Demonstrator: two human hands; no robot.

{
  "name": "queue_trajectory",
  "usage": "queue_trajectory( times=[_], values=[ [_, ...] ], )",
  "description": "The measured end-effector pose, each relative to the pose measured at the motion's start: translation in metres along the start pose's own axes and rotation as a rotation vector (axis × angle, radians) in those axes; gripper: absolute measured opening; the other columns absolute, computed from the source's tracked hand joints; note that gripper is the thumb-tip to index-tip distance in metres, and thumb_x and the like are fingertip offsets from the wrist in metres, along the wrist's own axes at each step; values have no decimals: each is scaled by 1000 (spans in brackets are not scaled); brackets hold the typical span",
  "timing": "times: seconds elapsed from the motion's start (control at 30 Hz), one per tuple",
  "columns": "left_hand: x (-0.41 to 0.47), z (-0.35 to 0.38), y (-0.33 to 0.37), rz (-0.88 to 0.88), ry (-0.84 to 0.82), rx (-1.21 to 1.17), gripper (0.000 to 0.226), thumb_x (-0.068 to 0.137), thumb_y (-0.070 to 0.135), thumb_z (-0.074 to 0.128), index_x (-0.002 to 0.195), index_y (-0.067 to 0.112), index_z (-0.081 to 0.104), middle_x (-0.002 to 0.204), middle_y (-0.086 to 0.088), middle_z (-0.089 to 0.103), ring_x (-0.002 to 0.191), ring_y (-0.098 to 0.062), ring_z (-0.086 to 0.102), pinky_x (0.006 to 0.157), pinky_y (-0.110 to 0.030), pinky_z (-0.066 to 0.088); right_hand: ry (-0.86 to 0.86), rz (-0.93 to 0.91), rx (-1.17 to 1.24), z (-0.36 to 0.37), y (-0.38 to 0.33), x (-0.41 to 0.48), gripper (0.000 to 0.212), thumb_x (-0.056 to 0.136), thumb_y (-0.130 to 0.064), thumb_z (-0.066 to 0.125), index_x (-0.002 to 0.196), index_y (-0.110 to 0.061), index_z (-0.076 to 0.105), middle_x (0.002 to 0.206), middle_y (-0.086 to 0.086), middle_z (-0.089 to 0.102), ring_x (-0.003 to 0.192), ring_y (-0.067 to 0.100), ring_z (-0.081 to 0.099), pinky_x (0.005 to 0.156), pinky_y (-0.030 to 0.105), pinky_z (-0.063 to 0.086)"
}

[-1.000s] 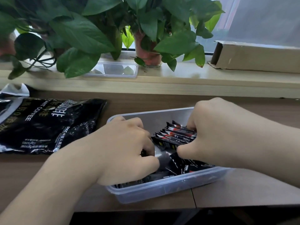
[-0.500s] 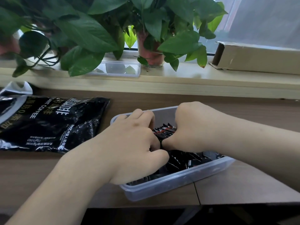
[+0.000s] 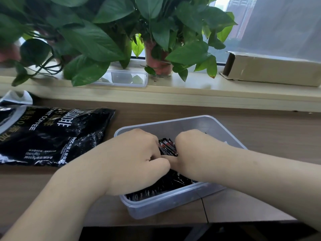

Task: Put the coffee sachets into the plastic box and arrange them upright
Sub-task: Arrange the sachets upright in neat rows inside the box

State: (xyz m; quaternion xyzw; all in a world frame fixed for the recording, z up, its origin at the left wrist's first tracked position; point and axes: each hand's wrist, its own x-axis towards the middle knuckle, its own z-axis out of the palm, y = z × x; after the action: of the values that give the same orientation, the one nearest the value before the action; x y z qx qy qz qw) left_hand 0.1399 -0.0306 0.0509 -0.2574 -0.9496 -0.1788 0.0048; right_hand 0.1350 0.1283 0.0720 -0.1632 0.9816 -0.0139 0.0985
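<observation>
Head view: we see our left hand (image 3: 132, 159) and right hand (image 3: 189, 153) curled together inside the clear plastic box (image 3: 173, 204) on the wooden desk (image 3: 260, 129), fingers pinching a bundle of black coffee sachets (image 3: 167, 146) standing between them. A black coffee bag (image 3: 52, 134) lies left.

The plastic box (image 3: 182, 204) sits on the counter (image 3: 260, 136), with the coffee sachets (image 3: 167, 146) inside it between the left hand (image 3: 135, 159) and right hand (image 3: 191, 150). A coffee bag (image 3: 52, 134) lies left of the box. Behind, on the windowsill (image 3: 173, 91), stand plants (image 3: 156, 32), a lid (image 3: 125, 79) and, to the right, a cardboard box (image 3: 274, 70).
</observation>
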Motion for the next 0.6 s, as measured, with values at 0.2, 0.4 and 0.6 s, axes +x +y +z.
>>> queue_trajectory(
  times=[0.2,0.4,0.6],
  values=[
    [-2,4,-9,-12,159,-140,43,68,39,35,66,15,70,70,1,68,73,-18,65,68,-45,54,-201,-144,46,-18,-15,-8,49,103,-44,37,62,-19,29,66,0,30,62,12,42,57,21,30],
    [-7,-1,-1,-7,49,57,61,70,51,23,87,28,77,96,16,59,98,0,47,87,-31,46,-298,-14,225,-27,15,-2,36,93,-42,60,92,-7,69,77,8,76,63,9,73,40,14,42],
    [-8,1,0,-72,112,-45,52,63,49,29,86,34,73,86,18,70,84,-2,63,76,-35,55,-199,-8,311,-18,33,4,28,83,-44,73,89,-16,77,65,-8,76,60,5,71,59,22,49]
  ],
)
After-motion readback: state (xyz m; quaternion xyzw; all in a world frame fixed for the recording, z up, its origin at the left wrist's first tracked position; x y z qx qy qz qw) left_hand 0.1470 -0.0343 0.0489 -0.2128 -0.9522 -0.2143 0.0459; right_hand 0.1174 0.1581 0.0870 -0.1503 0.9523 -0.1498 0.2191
